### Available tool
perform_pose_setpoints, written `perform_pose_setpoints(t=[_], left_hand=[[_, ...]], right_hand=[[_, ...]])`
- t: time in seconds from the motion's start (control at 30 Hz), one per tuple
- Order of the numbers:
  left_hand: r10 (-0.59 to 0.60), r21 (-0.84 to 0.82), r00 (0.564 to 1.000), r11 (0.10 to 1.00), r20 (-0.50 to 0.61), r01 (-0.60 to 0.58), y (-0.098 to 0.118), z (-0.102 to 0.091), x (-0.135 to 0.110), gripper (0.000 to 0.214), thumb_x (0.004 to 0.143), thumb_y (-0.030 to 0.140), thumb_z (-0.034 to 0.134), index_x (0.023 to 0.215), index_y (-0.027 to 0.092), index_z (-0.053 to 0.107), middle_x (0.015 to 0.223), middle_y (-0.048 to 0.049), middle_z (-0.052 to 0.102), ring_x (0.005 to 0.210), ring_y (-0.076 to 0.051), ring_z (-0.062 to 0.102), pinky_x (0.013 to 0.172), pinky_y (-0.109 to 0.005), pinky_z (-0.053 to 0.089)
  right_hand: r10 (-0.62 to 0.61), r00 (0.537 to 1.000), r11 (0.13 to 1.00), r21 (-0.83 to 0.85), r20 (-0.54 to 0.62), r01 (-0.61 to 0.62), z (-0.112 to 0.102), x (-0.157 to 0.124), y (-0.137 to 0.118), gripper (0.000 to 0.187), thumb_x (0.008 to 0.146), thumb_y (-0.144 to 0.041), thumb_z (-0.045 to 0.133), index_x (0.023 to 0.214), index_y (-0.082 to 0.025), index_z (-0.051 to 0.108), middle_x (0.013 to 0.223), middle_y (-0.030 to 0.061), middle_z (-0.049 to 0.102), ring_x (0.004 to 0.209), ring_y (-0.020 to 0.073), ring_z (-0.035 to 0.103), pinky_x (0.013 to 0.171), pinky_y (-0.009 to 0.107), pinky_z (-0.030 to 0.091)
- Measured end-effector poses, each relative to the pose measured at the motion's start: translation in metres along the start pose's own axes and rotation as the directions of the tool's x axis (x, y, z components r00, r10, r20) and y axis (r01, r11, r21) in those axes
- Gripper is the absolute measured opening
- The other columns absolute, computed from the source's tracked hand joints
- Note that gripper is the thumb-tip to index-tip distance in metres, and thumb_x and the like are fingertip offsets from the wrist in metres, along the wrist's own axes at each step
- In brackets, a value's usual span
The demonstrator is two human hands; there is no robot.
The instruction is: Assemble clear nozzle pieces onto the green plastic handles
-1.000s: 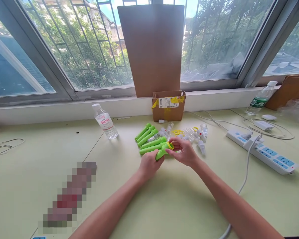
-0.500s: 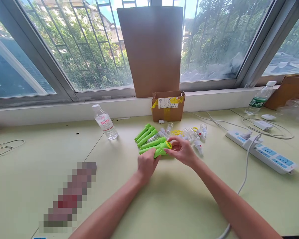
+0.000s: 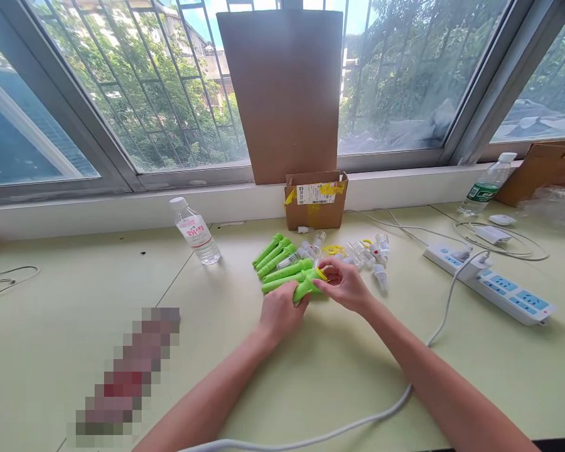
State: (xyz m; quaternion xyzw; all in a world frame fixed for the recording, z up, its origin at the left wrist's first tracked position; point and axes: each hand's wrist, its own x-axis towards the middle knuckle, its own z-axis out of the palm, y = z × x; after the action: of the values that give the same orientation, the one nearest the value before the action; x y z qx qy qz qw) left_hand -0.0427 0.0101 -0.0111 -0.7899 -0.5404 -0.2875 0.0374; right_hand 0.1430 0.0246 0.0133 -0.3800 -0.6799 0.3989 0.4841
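Observation:
My left hand (image 3: 282, 307) is closed around a light-green plastic tube (image 3: 305, 289), its wider end tilted up toward the right. A yellow ring (image 3: 319, 273) sits at that end. With thumb and fingers, my right hand (image 3: 344, 285) grips the ring's edge; the fingertips are partly hidden. Several more green tubes (image 3: 272, 256) with ribbed ends lie just beyond my left hand. Behind my right hand is a loose group of clear plastic cylinders (image 3: 358, 254), loose yellow rings (image 3: 332, 250) and white-nozzled pieces (image 3: 380, 277).
A small cardboard box (image 3: 315, 210) stands by the window ledge. One water bottle (image 3: 196, 232) is at the left, another (image 3: 487, 186) at the far right. A power strip (image 3: 494, 285) lies on the right, and its white cable (image 3: 348, 428) passes beneath my right forearm.
The white cable has swung left and now crosses the table's front between my forearms. My hands stay at the green tube's ringed end, which has tipped slightly more upright.

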Motion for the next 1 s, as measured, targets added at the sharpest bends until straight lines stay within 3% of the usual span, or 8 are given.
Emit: perform_pose_setpoints(t=[0.1, 0.2, 0.43, 0.7, 1.0], left_hand=[[-0.005, -0.078, 0.983, 0.997, 0.181, 0.020, -0.002, -0.005, 0.004, 0.021, 0.083, 0.032, 0.055, 0.066, 0.020, 0.053, 0.059, 0.0005, 0.061, 0.051, -0.014, 0.055, 0.047, -0.024, 0.027], [0.004, -0.088, 0.972, 0.996, 0.233, 0.018, -0.006, -0.004, 0.006, 0.019, 0.083, 0.028, 0.053, 0.067, 0.019, 0.051, 0.061, 0.0000, 0.062, 0.054, -0.014, 0.056, 0.050, -0.024, 0.027], [-0.065, 0.063, 0.988, 0.996, 0.143, 0.056, -0.009, 0.005, 0.000, 0.013, 0.083, 0.028, 0.054, 0.076, 0.018, 0.057, 0.068, -0.0032, 0.065, 0.060, -0.018, 0.060, 0.052, -0.026, 0.028], [0.020, 0.181, 1.000, 0.983, -0.008, -0.018, -0.011, 0.006, -0.002, 0.012, 0.085, 0.022, 0.052, 0.089, 0.018, 0.063, 0.075, -0.0065, 0.066, 0.071, -0.021, 0.063, 0.059, -0.027, 0.039], [-0.038, 0.153, 0.999, 0.987, -0.024, 0.042, -0.010, 0.005, -0.001, 0.009, 0.079, 0.020, 0.058, 0.087, 0.018, 0.061, 0.080, -0.0066, 0.068, 0.075, -0.022, 0.064, 0.060, -0.027, 0.039]], right_hand=[[-0.070, 0.998, 0.995, -0.067, 0.009, 0.070, -0.001, -0.001, 0.001, 0.030, 0.074, -0.037, 0.069, 0.095, -0.022, 0.055, 0.075, -0.0002, 0.067, 0.065, 0.0152, 0.065, 0.067, 0.032, 0.059], [-0.074, 0.997, 0.995, -0.066, 0.016, 0.075, -0.001, -0.001, 0.003, 0.030, 0.074, -0.035, 0.070, 0.095, -0.022, 0.054, 0.079, 0.0015, 0.071, 0.067, 0.0167, 0.068, 0.069, 0.034, 0.060], [-0.019, 1.000, 1.000, 0.002, -0.004, 0.019, 0.002, 0.001, 0.004, 0.032, 0.071, -0.037, 0.072, 0.093, -0.023, 0.053, 0.079, 0.0019, 0.072, 0.070, 0.0193, 0.070, 0.068, 0.034, 0.060], [0.139, 0.990, 0.989, 0.050, -0.013, -0.138, 0.003, 0.001, -0.002, 0.037, 0.071, -0.048, 0.071, 0.089, -0.022, 0.053, 0.061, -0.0016, 0.066, 0.057, 0.0194, 0.067, 0.052, 0.030, 0.056], [0.171, 0.985, 0.985, 0.031, 0.014, -0.171, 0.002, 0.001, -0.003, 0.036, 0.074, -0.052, 0.068, 0.089, -0.023, 0.052, 0.061, -0.0011, 0.066, 0.058, 0.0212, 0.068, 0.053, 0.031, 0.056]])
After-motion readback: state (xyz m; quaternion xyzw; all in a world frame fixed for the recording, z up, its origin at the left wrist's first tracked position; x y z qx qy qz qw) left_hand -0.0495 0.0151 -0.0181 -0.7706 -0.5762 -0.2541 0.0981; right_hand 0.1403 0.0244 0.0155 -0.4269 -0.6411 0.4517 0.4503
